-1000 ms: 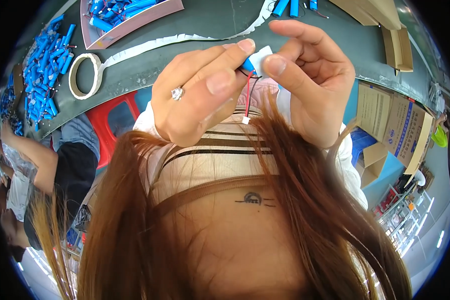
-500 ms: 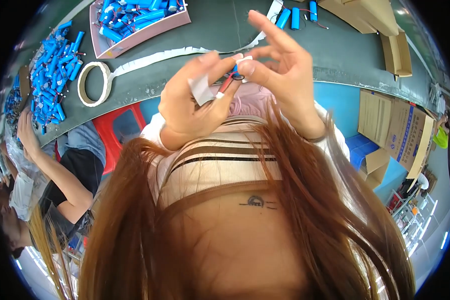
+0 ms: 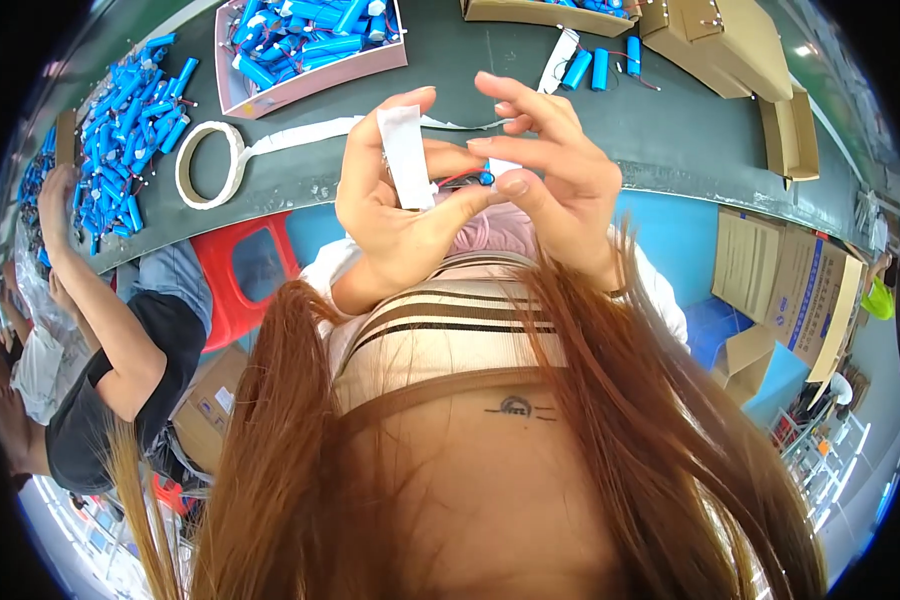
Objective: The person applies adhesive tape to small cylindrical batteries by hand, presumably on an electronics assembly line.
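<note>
A small blue battery cell (image 3: 487, 178) with thin red and black wires is pinched between my two hands in front of my chest, mostly hidden by fingers. My left hand (image 3: 390, 215) closes on its wired end, and a white tape strip (image 3: 404, 160) stands up against those fingers. With thumb and fingertips, my right hand (image 3: 562, 180) presses a small white tape piece (image 3: 503, 172) at the cell's other end. Beyond them lies a roll of white tape (image 3: 183, 170), its long strip (image 3: 300, 134) running right across the table.
A pink box (image 3: 315, 82) of blue cells stands at the far left of centre. Loose cells (image 3: 120, 140) are heaped left, where a co-worker's arm (image 3: 105, 310) reaches. Three cells (image 3: 600, 70) lie beyond my right hand, near cardboard boxes (image 3: 715, 45). A red stool (image 3: 232, 290) is left.
The view has shifted, so the table items sit slightly lower. My right fingers have curled in toward the cell from a more spread pose. The white strip by my left hand now stands upright.
</note>
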`<state>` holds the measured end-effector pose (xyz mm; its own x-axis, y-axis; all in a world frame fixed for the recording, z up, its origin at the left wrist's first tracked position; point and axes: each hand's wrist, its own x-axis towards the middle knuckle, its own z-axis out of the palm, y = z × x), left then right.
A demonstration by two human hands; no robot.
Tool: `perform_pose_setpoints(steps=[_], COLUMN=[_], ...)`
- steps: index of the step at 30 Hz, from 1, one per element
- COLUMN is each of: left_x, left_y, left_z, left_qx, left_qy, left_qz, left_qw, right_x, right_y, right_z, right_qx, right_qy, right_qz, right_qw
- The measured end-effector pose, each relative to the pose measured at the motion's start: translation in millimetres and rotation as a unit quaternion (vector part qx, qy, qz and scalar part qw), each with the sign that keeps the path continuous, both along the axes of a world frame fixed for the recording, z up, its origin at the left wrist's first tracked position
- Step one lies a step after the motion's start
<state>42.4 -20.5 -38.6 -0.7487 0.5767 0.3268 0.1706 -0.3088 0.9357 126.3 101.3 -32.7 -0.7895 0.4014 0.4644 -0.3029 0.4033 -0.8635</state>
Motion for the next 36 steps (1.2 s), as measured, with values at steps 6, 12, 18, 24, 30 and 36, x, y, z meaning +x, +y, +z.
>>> perform_pose_setpoints(steps=[6,12,18,24,30,36], left_x=[0.6,0.2,0.6,2.4,1.9,2.0], left_y=[-2.9,-6.4,-5.4,-7.4,-8.7,-6.5], left_z=[3.9,10.3,6.6,12.2,6.3,0.0], left_qx=[0.001,-0.006,-0.017,-0.014,0.009,-0.002], left_qy=[-0.078,-0.120,-0.127,-0.118,-0.082,-0.130], left_qz=[-0.014,-0.026,-0.021,-0.029,-0.047,-0.056], left_qw=[0.997,0.992,0.992,0.992,0.996,0.990], right_x=[-0.1,4.4,13.2,12.1,7.2,10.0], right_y=[3.6,6.9,13.6,20.8,12.4,-0.7], right_z=[0.0,17.9,21.5,37.4,32.2,17.2], right_qx=[0.133,0.356,0.422,0.137,-0.001,-0.136], right_qy=[0.011,-0.013,-0.057,-0.028,-0.084,-0.086], right_qz=[0.002,-0.019,-0.002,0.101,0.123,0.096], right_qw=[0.991,0.934,0.905,0.985,0.989,0.982])
